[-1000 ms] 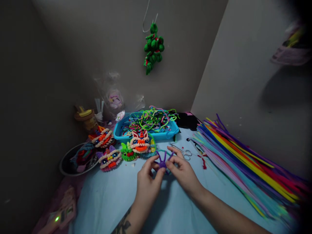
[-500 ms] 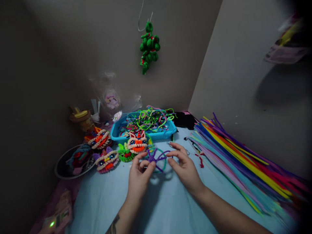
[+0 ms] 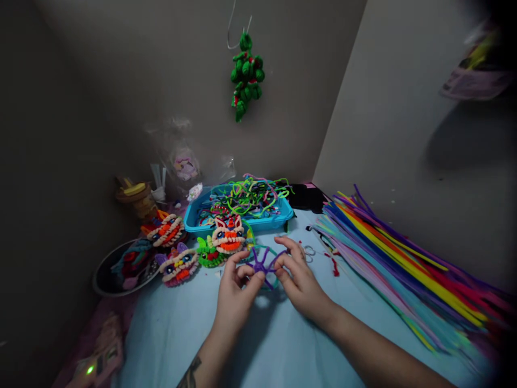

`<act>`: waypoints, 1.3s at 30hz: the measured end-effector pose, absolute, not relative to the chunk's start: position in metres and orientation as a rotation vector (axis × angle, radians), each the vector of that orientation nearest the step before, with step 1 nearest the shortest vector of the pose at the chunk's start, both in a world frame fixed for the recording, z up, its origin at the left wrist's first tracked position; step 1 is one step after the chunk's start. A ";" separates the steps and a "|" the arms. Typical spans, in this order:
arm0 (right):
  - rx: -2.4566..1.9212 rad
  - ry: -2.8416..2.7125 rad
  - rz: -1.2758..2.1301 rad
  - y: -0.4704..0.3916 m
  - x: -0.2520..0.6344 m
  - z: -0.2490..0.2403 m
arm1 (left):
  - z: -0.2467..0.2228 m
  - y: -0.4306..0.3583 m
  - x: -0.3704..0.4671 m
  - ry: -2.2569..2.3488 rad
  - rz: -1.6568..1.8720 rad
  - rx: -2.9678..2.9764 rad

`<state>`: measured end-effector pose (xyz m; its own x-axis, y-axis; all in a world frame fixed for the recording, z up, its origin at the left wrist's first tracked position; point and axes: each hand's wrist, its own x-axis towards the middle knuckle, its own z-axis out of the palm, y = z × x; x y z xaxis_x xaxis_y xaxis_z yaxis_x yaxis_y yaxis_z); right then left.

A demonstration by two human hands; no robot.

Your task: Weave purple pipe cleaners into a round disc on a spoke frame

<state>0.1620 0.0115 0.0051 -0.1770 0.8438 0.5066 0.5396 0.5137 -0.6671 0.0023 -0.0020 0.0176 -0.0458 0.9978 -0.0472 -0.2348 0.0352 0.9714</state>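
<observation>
A purple pipe-cleaner piece (image 3: 259,266) with several arms spreading from its middle is held over the blue cloth, with a teal ring (image 3: 271,251) around it. My left hand (image 3: 238,285) pinches the purple piece at its left side and lower edge, between thumb and fingers. On the right side, my right hand (image 3: 297,277) has thumb and index finger closed on a purple arm of the same piece. Just behind my left hand lie an orange and cream lion-face piece (image 3: 229,235) and a green one (image 3: 208,253).
A blue tray (image 3: 188,220) of tangled pipe cleaners stands at the back. Long colourful pipe cleaners (image 3: 396,264) lie to the right. Scissors (image 3: 309,253) are behind my right hand. At left are a bowl (image 3: 99,280), two more lion faces and a cup (image 3: 141,202).
My right hand has moved in and its fingers have closed on a purple arm. The purple piece now faces the camera more, shifted slightly right with my left hand.
</observation>
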 end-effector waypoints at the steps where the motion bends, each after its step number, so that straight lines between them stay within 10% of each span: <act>1: -1.142 -1.847 0.412 0.012 0.162 0.004 | 0.017 -0.002 0.002 1.088 1.321 0.980; 39: -1.163 -1.698 0.456 0.009 0.156 0.003 | 0.014 -0.006 0.009 1.231 1.290 1.260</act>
